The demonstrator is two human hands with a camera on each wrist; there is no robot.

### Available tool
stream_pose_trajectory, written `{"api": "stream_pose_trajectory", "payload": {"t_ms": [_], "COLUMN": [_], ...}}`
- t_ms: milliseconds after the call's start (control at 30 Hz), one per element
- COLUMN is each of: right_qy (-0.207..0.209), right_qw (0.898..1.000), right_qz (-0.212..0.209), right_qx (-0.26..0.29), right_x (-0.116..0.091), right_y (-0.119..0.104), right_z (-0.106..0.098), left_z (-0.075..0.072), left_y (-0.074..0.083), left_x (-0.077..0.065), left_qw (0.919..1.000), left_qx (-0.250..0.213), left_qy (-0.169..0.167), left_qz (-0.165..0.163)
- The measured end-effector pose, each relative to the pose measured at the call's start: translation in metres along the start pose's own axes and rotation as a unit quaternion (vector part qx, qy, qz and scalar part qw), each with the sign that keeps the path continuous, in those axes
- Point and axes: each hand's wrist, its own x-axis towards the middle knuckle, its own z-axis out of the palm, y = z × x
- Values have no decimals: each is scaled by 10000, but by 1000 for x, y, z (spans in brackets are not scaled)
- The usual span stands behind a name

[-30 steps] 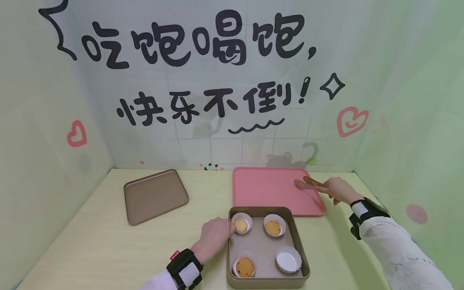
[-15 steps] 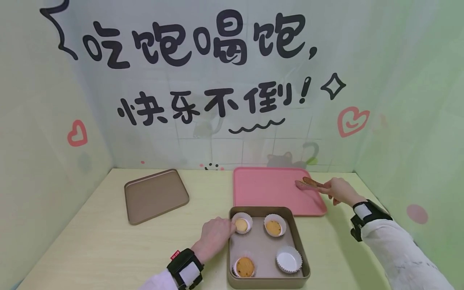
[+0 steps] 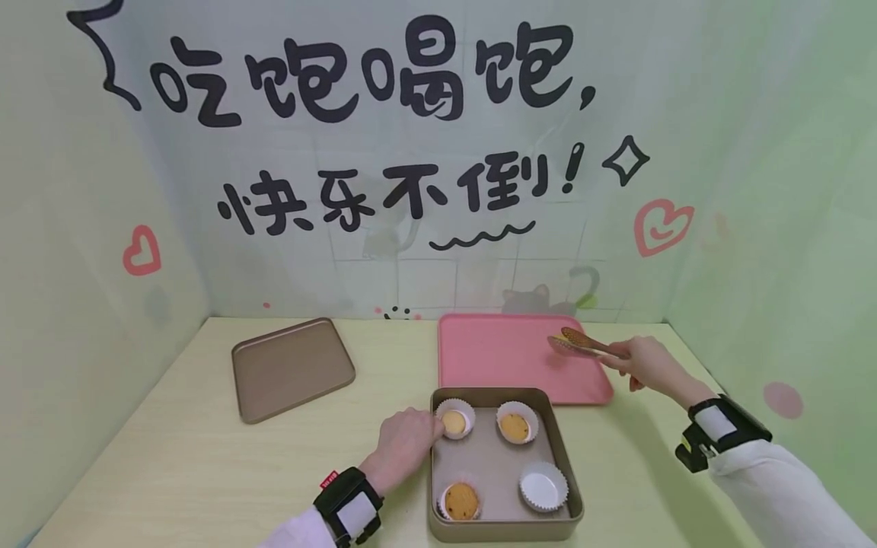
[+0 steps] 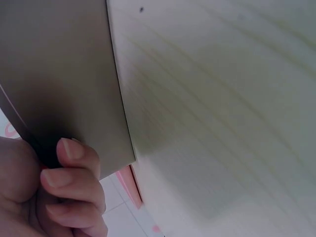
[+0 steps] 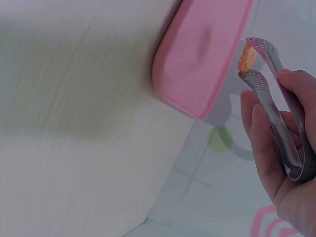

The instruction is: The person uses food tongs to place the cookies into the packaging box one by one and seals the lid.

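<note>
My left hand (image 3: 409,440) grips the left wall of a deep brown baking tin (image 3: 503,530), with curled fingers (image 4: 74,185) against its outside. Inside the tin stand several white paper cups. The two at the back and the front left one hold round cookies (image 3: 462,501); the front right paper cup (image 3: 543,487) holds nothing. My right hand (image 3: 654,365) holds metal tongs (image 3: 592,345) above the right part of a pink tray (image 3: 493,358). Between the tong tips is a small orange-brown piece of food (image 5: 248,58), its kind unclear.
A flat brown tray (image 3: 293,371) lies at the back left of the pale wooden table (image 3: 205,472). Behind the table rises a backdrop (image 3: 384,289) with black lettering. The pink tray lies directly behind the tin.
My right hand and the tongs have risen a little and shifted left over the pink tray. The left hand stays on the tin's wall.
</note>
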Motion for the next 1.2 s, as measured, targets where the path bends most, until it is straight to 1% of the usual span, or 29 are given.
{"api": "stream_pose_trajectory", "payload": {"t_ms": [167, 367, 567, 700, 867, 933, 1033, 1100, 1200], "right_qy": [36, 39, 13, -95, -355, -403, -362, -436, -613], "right_qw": [9987, 9966, 9918, 9871, 9791, 9736, 9632, 9594, 9576], "right_qz": [-504, -816, -1276, -1581, -1986, -2242, -2657, -2766, -2770], "right_qx": [-88, -86, 111, 218, 262, 165, -162, -331, -504], "right_x": [-29, -67, -101, -118, -128, -130, -130, -129, -127], "right_y": [-24, -49, -62, -66, -71, -73, -78, -81, -87], "right_z": [-5, -7, 1, 8, 17, 19, 22, 23, 23], "left_z": [0, 0, 4, 5, 5, 4, 3, 2, 2], "left_y": [0, 0, -1, -1, -2, -2, -1, -1, -1], "left_x": [1, 0, 0, 1, 1, 1, 1, 1, 1], "left_qw": [10000, 10000, 9999, 9998, 9997, 9994, 9991, 9991, 9991], "left_qx": [68, 65, -77, -151, -232, -319, -392, -407, -410], "left_qy": [5, -12, 50, 91, 122, 112, 73, 44, 36], "left_qz": [33, 4, -43, -23, -4, -49, -114, -124, -109]}}
